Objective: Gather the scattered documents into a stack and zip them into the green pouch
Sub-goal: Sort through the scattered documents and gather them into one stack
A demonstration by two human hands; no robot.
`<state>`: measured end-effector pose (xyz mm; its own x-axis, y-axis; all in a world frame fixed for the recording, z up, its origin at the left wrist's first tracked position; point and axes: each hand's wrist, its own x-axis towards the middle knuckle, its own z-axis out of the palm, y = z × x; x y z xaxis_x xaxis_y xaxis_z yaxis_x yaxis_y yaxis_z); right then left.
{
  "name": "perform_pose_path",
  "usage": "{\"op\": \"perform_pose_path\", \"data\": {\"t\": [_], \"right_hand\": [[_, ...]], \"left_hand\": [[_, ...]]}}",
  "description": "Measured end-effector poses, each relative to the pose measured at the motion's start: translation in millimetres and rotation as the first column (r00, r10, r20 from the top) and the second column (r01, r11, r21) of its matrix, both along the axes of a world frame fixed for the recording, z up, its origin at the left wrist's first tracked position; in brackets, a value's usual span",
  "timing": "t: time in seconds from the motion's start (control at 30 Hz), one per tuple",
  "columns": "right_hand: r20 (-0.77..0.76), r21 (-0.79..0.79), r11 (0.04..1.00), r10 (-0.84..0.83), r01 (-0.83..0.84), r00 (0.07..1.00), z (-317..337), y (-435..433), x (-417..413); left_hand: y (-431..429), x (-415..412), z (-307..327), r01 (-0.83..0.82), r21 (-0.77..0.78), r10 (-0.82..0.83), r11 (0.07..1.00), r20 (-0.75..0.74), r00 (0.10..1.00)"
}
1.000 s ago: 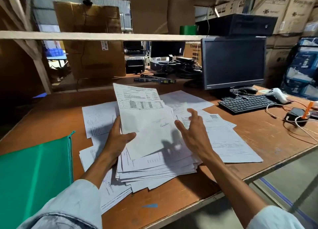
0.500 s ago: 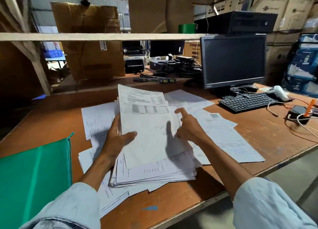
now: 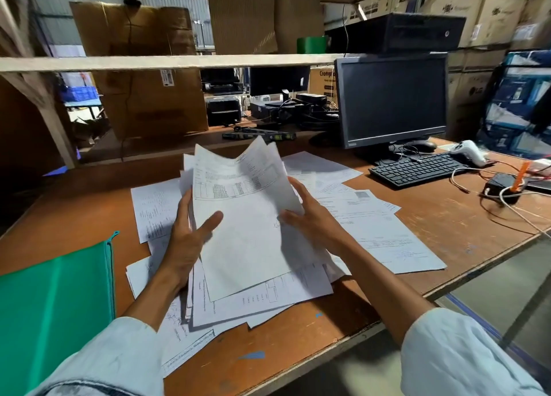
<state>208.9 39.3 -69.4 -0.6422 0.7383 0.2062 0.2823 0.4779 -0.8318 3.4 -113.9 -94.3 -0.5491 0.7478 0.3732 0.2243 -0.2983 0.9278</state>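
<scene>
A loose stack of white printed documents [image 3: 247, 234] is tilted up off the brown table in front of me. My left hand [image 3: 186, 240] grips its left edge, thumb across the top sheet. My right hand [image 3: 313, 220] holds the right edge, fingers behind the sheets and thumb on the front. More sheets [image 3: 384, 234] lie scattered flat to the right, and others [image 3: 152, 208] to the left and under the stack. The green pouch [image 3: 56, 309] lies flat at the near left, its zip edge facing the papers.
A black monitor [image 3: 393, 100] and keyboard [image 3: 417, 169] stand at the back right, with a white scanner [image 3: 469, 152], cables and a small black box [image 3: 501, 187] beyond. A wooden shelf board [image 3: 167, 62] runs overhead. The table's front edge [image 3: 343, 340] runs diagonally near my arms.
Both hands have lifted the stack's far end up off the table, so it stands steeper. My right hand moved from the top sheet's face to its right edge.
</scene>
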Motion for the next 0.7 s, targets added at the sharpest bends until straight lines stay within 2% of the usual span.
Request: {"op": "perform_pose_path", "data": {"t": [0.1,0.23,0.33,0.4,0.5,0.53,0.6,0.67,0.7], "right_hand": [[-0.012,0.039,0.999,0.026,-0.025,1.000,3.4,-5.9,-6.0],[-0.159,-0.183,0.982,0.025,-0.054,0.987,6.8,-3.3,-4.4],[-0.180,-0.184,0.974,0.098,-0.131,0.979,8.0,-0.3,-2.4],[-0.189,-0.186,0.974,0.090,-0.125,0.978,8.1,-2.3,-1.4],[-0.071,-0.155,0.986,0.044,-0.055,0.997,12.3,-3.9,0.8],[-0.036,-0.116,0.993,0.017,-0.021,0.999,14.5,0.7,3.1],[0.057,0.027,0.988,-0.154,0.152,0.986,16.7,17.6,15.3],[0.233,0.197,0.901,-0.426,0.386,0.874,7.6,45.9,38.9],[0.364,0.266,0.840,-0.542,0.473,0.757,2.4,56.2,54.6]], "left_hand": [[0.8,-1.0,-2.4,0.011,-0.025,-0.012,1.000,-0.013,1.000],[-5.2,-2.8,2.4,-0.043,0.033,0.046,0.999,-0.099,0.994],[-4.6,-2.4,4.7,-0.056,0.072,0.063,0.996,-0.099,0.993],[-4.4,0.5,5.3,-0.035,0.068,0.040,0.997,-0.075,0.996],[-2.6,-2.7,1.9,-0.017,-0.024,0.013,1.000,-0.150,0.989],[-3.0,-3.1,0.9,-0.027,-0.048,0.020,0.998,-0.132,0.991],[-4.1,-3.0,0.3,-0.034,-0.076,0.028,0.997,-0.083,0.996],[-4.5,-0.6,0.7,-0.039,-0.085,0.034,0.996,-0.063,0.997],[-4.5,1.6,1.6,-0.039,-0.092,0.034,0.995,-0.053,0.998]]}}
